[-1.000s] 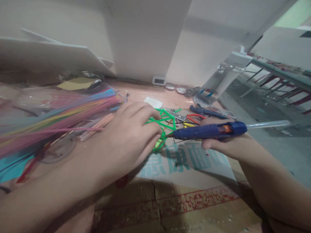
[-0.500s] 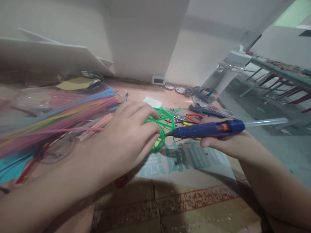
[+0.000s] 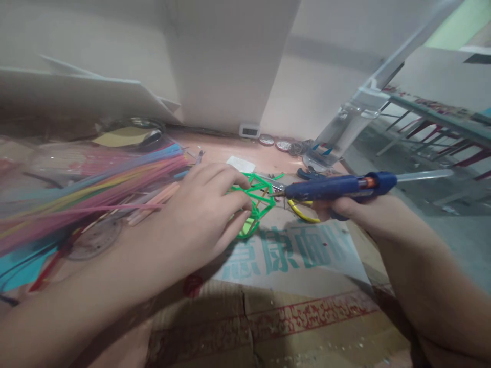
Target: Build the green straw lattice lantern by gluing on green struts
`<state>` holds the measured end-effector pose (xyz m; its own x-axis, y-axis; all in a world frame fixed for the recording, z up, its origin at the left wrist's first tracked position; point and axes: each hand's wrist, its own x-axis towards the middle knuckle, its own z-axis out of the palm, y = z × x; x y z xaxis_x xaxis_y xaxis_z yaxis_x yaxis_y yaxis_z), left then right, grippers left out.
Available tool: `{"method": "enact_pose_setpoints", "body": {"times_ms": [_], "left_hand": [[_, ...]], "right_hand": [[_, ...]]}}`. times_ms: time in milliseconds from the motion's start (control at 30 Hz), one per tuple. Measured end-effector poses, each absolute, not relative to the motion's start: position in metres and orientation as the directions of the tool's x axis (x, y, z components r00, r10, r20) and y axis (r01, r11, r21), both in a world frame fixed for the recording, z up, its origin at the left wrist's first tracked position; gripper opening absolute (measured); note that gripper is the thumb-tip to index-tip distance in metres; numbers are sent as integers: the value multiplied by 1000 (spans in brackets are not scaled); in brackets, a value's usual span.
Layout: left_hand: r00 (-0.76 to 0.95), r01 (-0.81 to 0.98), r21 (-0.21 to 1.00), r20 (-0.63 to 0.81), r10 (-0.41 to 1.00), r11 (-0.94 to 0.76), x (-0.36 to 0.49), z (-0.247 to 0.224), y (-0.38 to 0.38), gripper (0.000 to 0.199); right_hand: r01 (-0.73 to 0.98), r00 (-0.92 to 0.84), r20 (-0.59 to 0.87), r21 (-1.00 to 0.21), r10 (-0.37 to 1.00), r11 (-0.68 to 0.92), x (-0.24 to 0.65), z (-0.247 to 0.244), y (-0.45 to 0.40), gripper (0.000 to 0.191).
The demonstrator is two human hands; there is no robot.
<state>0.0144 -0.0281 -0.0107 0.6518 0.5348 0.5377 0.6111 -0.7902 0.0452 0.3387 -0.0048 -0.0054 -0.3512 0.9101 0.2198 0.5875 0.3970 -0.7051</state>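
Observation:
My left hand (image 3: 209, 212) is closed on a green lattice frame (image 3: 263, 194) made of thin sticks; its fingertips curl over the frame's left side and hide that part. In my right hand (image 3: 362, 212) is a blue hot glue gun (image 3: 330, 188), gripped by its handle. A clear glue stick (image 3: 425, 176) sticks out of the gun's rear. The nozzle points left, at the right edge of the green frame; whether it touches cannot be told. Beneath both lies a whitish sheet with turquoise characters (image 3: 280, 253).
Colourful thin sticks (image 3: 95, 189) fill the left side. Yellow-handled pliers (image 3: 303, 210) lie under the glue gun. A clear bottle (image 3: 339, 130) stands at the back right, near a small white display device (image 3: 249, 131) and wheels (image 3: 283, 145). Patterned cardboard (image 3: 307, 314) covers the front.
The glue gun has lifted and shifted slightly right in my right hand, its nozzle moving up along the frame's right side. My left hand stays on the frame. The view has shifted a little.

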Motion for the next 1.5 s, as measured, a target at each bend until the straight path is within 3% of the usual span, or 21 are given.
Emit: {"method": "enact_pose_setpoints", "body": {"times_ms": [133,233,333,433,533,733,967,1133,1233,1300,1400,1500], "left_hand": [[634,624,50,551,542,-780,14,-11,-27,25],[630,614,58,565,533,-788,14,-10,-26,23],[641,608,53,557,529,-792,15,-9,-27,22],[640,614,61,546,541,-787,15,-8,-28,23],[636,616,67,546,545,-785,15,-8,-29,22],[645,627,44,530,550,-777,14,-9,-28,25],[632,615,79,545,550,-785,14,-6,-28,21],[640,608,72,545,542,-791,13,-7,-27,20],[646,602,69,544,536,-796,12,-8,-26,19],[645,602,69,545,535,-796,12,-8,-26,20],[646,609,63,538,541,-790,13,-7,-27,22],[647,619,58,528,550,-784,13,-6,-28,23]], "right_hand": [[375,-342,185,-872,921,314,338,-2,7,48],[346,-309,182,-893,933,288,331,5,27,45],[529,-247,195,-793,949,300,321,13,58,32],[726,-184,190,-636,964,264,307,9,97,36],[752,-170,131,-624,977,214,290,-11,135,28],[817,-160,40,-555,986,155,266,-58,175,36],[857,-211,15,-477,977,193,266,-63,169,36],[876,-185,92,-435,978,207,295,-57,147,66],[889,-147,192,-405,970,214,318,-51,115,69],[891,-161,376,-342,912,298,328,-45,85,60],[861,-226,652,-213,724,461,325,-37,33,21],[672,-451,598,-261,663,693,304,-34,-16,21]]}}
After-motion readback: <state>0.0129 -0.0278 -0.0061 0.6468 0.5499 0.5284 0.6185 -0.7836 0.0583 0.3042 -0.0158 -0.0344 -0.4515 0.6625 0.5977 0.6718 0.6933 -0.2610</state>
